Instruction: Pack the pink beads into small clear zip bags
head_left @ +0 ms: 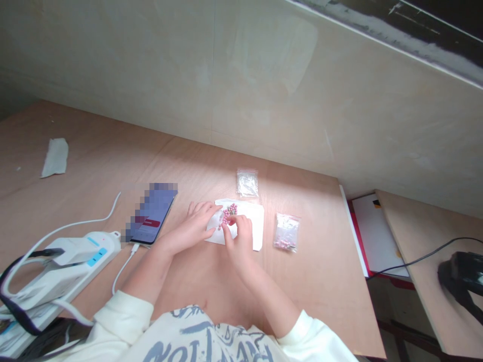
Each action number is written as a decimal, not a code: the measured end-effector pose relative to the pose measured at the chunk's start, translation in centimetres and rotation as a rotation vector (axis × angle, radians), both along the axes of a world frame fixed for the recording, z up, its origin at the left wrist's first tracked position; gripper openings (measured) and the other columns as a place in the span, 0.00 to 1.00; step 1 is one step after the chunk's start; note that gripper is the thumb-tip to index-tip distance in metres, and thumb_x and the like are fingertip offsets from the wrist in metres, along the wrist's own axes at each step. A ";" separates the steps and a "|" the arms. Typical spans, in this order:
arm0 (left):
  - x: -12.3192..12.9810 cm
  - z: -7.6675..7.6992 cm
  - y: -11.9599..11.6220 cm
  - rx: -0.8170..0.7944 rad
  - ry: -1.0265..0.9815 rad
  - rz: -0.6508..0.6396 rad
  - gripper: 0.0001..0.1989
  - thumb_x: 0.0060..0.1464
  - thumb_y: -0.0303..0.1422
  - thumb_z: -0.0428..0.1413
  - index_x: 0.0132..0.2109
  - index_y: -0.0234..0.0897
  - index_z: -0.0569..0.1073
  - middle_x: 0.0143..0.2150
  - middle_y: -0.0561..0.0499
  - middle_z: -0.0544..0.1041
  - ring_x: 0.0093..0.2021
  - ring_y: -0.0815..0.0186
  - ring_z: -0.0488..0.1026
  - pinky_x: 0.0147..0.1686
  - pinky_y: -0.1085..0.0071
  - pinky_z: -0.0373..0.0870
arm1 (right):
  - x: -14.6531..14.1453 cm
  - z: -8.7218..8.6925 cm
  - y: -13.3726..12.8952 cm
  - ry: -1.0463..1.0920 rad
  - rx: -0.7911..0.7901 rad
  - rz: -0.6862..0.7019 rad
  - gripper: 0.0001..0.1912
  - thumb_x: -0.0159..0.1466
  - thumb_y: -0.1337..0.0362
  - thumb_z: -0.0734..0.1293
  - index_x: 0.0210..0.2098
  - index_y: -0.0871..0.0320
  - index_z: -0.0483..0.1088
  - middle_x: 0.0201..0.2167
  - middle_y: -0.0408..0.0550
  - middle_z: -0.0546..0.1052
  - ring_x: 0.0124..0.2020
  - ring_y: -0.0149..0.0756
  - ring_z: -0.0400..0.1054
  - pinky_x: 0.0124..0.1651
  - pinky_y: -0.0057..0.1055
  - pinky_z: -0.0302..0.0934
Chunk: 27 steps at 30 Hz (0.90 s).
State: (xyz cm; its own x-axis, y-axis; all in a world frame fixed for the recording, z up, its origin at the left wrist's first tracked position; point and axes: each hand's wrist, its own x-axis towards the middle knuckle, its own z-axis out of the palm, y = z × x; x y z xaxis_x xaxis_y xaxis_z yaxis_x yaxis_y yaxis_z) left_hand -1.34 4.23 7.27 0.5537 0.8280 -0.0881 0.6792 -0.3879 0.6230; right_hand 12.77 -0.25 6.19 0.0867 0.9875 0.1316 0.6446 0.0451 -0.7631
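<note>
Pink beads with a few metallic pieces among them (231, 211) lie in a small pile on a white sheet (257, 226). My left hand (199, 221) rests at the sheet's left edge, fingers apart, beside what looks like a clear bag. At the pile's lower right, my right hand (238, 234) has its thumb and index finger close together at the beads; whatever is between them is too small to make out. A clear zip bag (247, 183) lies behind the sheet. To the right is another bag (287, 232) with pink beads at its bottom.
A phone (153, 213) lies left of my hands, with a white cable near its lower end. The power strip (86, 261) with plugs and cables occupies the lower left. A white scrap (55, 157) is at far left; a wall borders the table's back.
</note>
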 end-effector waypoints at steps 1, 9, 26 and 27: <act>0.0 0.0 0.0 0.003 0.002 0.004 0.22 0.47 0.27 0.47 0.51 0.37 0.59 0.48 0.45 0.63 0.51 0.58 0.56 0.50 0.61 0.50 | -0.1 -0.4 -0.1 -0.043 -0.026 -0.019 0.03 0.56 0.66 0.59 0.30 0.58 0.62 0.28 0.47 0.67 0.32 0.37 0.57 0.34 0.33 0.54; -0.1 -0.1 0.2 0.004 0.020 -0.007 0.22 0.46 0.27 0.47 0.51 0.39 0.59 0.48 0.47 0.63 0.51 0.59 0.56 0.51 0.62 0.48 | -1.1 -3.7 -0.4 -0.225 -0.123 -0.012 0.04 0.56 0.70 0.57 0.27 0.59 0.62 0.28 0.50 0.67 0.31 0.39 0.57 0.32 0.33 0.53; -0.1 0.3 0.1 0.014 -0.001 -0.007 0.22 0.46 0.26 0.46 0.50 0.37 0.60 0.47 0.47 0.64 0.49 0.59 0.57 0.49 0.62 0.51 | -0.5 -3.7 0.7 -0.183 -0.065 0.056 0.06 0.55 0.71 0.58 0.28 0.58 0.66 0.29 0.50 0.64 0.32 0.39 0.54 0.33 0.34 0.53; -0.1 0.3 0.1 0.006 0.007 -0.003 0.22 0.45 0.25 0.46 0.50 0.36 0.60 0.47 0.47 0.64 0.49 0.59 0.57 0.49 0.62 0.51 | -0.5 -3.4 0.8 -0.159 -0.056 0.040 0.06 0.56 0.71 0.58 0.28 0.58 0.66 0.29 0.50 0.64 0.32 0.39 0.55 0.33 0.34 0.53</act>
